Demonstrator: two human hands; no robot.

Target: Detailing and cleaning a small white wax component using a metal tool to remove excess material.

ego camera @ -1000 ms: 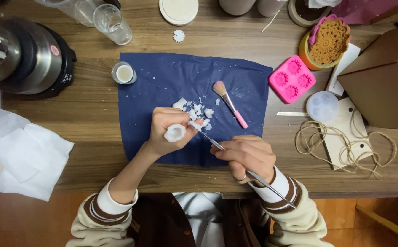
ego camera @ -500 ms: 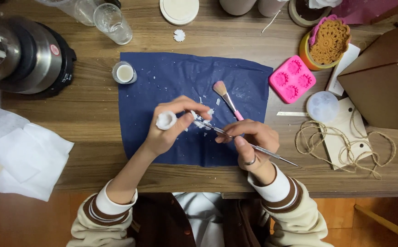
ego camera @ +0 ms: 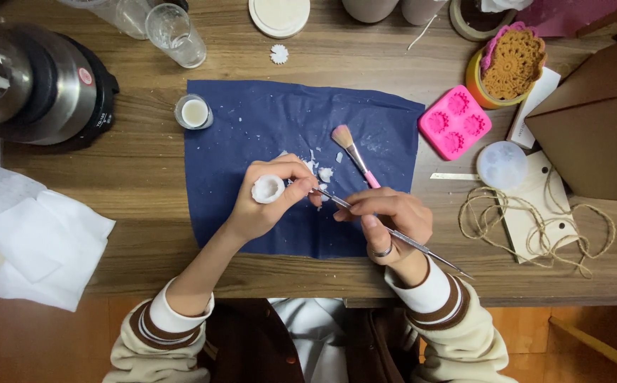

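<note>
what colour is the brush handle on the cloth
Pink, with a pale bristle tip; the brush shows best in the head view.

Matt blue cloth [ego camera: 251,213] on grainy wooden table [ego camera: 145,177]; shiny metal tool [ego camera: 400,237].

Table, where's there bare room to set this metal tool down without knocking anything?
Bare wood lies between the white paper towels and the navy cloth, below the steel kettle. The cloth's left part is also open. Around the pink mold, twine and cardboard box it is crowded, as is the cloth's middle, with white crumbs and brush.
</note>
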